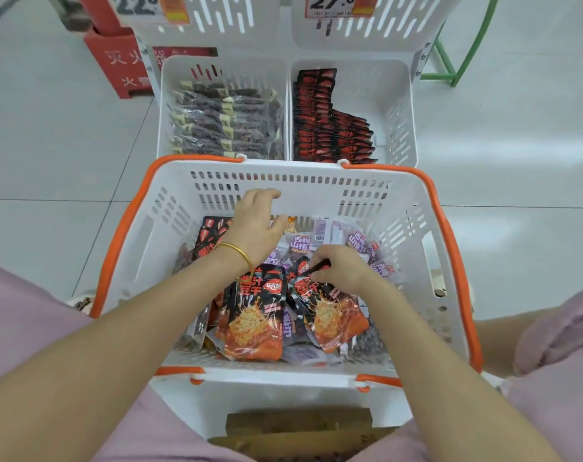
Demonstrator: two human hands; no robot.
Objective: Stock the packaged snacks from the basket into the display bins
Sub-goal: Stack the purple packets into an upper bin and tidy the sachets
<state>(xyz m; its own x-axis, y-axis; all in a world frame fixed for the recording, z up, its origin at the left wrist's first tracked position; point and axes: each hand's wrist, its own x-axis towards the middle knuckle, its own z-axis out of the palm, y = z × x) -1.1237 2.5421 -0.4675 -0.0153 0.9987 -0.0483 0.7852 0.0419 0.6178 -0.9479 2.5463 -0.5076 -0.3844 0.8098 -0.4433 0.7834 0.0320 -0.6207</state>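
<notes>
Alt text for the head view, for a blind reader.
A right hand pinches a black-and-orange packet inside a white basket of snacks, the left hand beside it. Beyond, two white display bins hold rows of packets.

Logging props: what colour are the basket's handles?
Orange handles on a white basket, clearest in the head view.

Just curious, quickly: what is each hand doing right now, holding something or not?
Left hand: fingers curled inside the basket; grip cannot be told.
Right hand: pinches a red-black packet.
</notes>
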